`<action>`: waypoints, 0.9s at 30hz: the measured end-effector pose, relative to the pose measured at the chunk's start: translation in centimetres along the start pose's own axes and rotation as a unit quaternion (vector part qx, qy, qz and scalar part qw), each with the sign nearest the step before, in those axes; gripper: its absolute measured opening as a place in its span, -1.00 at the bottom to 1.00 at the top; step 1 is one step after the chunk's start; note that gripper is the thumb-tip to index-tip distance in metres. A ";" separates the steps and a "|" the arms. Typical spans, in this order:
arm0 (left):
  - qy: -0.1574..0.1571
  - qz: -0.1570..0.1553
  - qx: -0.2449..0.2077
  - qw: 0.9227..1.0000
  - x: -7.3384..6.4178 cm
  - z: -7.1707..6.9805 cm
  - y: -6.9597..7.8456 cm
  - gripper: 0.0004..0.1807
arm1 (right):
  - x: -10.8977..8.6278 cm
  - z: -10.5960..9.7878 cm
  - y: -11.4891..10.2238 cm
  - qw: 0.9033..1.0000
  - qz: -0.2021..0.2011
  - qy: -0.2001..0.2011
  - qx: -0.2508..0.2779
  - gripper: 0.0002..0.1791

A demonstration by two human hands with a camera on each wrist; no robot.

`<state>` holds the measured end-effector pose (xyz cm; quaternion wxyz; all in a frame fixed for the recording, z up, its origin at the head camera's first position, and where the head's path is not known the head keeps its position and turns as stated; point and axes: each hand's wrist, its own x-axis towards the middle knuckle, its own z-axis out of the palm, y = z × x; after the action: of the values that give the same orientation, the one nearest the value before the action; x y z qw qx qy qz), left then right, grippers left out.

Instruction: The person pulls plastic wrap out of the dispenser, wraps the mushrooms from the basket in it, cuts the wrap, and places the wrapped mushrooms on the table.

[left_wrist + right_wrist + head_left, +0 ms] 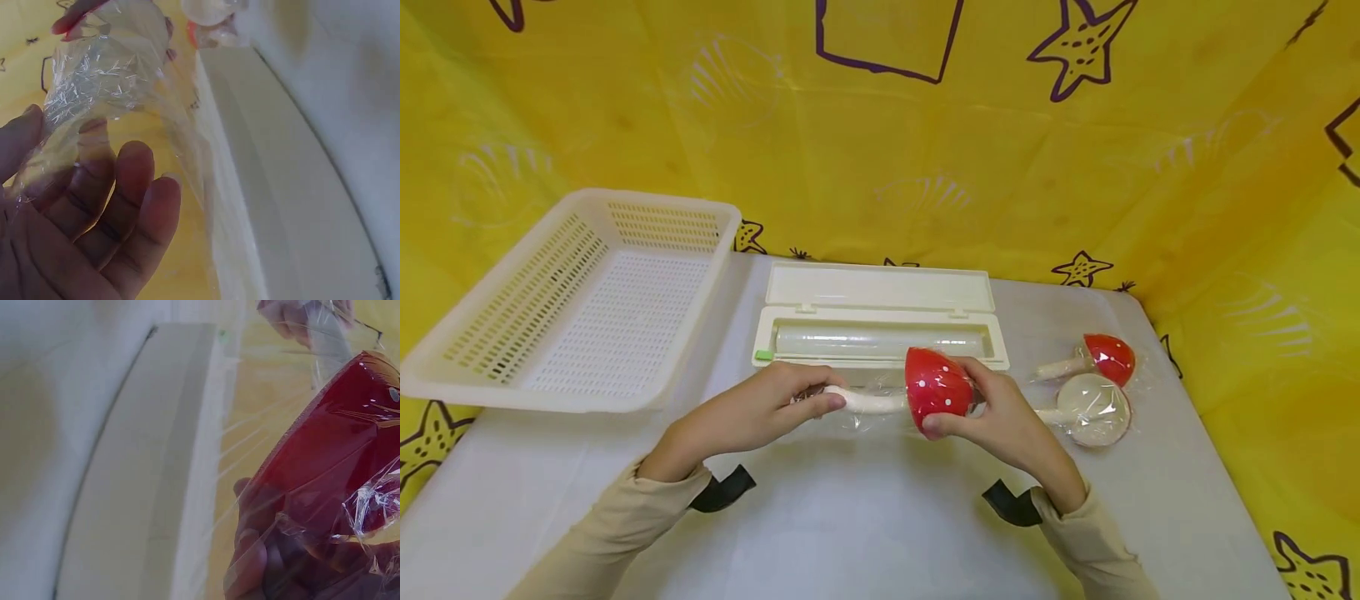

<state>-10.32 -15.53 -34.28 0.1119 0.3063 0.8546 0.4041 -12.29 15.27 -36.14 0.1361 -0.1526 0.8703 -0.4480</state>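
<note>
Both hands hold a toy mushroom (934, 385) with a white-dotted red cap and a pale stem, lying sideways above the table. My left hand (758, 410) pinches the stem's end between thumb and fingers. Around the cap curls my right hand (1006, 417), thumb at its near edge. Clear cling film (100, 81) wraps the mushroom and bunches near the left fingers; in the right wrist view it creases over the red cap (337, 450). Directly behind the hands, an open cream dispenser box (880, 315) contains a roll of film (865, 340).
To the right lie two more film-wrapped mushrooms, one showing its red cap (1109, 358), the other its pale underside (1097, 408). A white perforated plastic basket (700, 333) stands at the left. The white table (850, 533) backs onto a yellow printed cloth (880, 150).
</note>
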 end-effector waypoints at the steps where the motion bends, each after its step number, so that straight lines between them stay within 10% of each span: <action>1: -0.005 0.000 -0.006 1.000 -0.1 0.3 -0.3 -0.88 | -0.1 0.2 0.3 1.000 0.000 -0.001 0.007 -0.24; 10: -0.024 -0.026 -0.017 0.999 -0.6 2.6 -3.0 -0.84 | -0.3 1.9 2.7 0.999 -0.015 -0.023 0.028 -0.16; 27: -0.099 -0.037 0.010 0.994 -0.6 4.4 -5.8 -0.83 | -0.3 3.8 4.3 0.995 -0.005 -0.021 -0.095 -0.03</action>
<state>-10.42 -16.02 -41.60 0.2074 0.3144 0.8540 0.3588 -11.19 14.93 -41.82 0.1369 -0.1785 0.9052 -0.3607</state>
